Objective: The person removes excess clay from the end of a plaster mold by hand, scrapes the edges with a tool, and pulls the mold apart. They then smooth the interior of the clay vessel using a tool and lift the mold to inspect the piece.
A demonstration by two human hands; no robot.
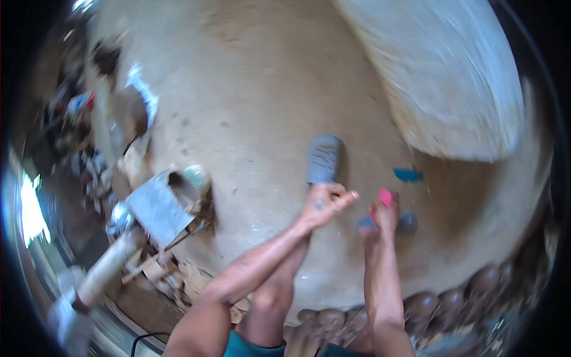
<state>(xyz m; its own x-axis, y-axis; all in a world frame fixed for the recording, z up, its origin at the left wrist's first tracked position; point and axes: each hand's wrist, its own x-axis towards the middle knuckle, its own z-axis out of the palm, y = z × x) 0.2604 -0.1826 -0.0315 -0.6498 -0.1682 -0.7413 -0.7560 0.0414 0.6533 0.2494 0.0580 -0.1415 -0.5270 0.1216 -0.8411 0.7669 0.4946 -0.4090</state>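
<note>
Your right hand (386, 213) grips a pink item (386, 197); your left hand (327, 202) is empty, fingers partly extended, above a gray slipper (324, 159).

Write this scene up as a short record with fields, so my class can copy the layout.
left hand: just below a grey slipper, fingers partly bent, no object visible
right hand: holding a small pink item
beyond right hand: teal item on the floor
upper right: large pale object, rounded end, kind unclear
lower right: row of dark rounded objects
left side: grey flat-topped object
image quality: blurred
</note>
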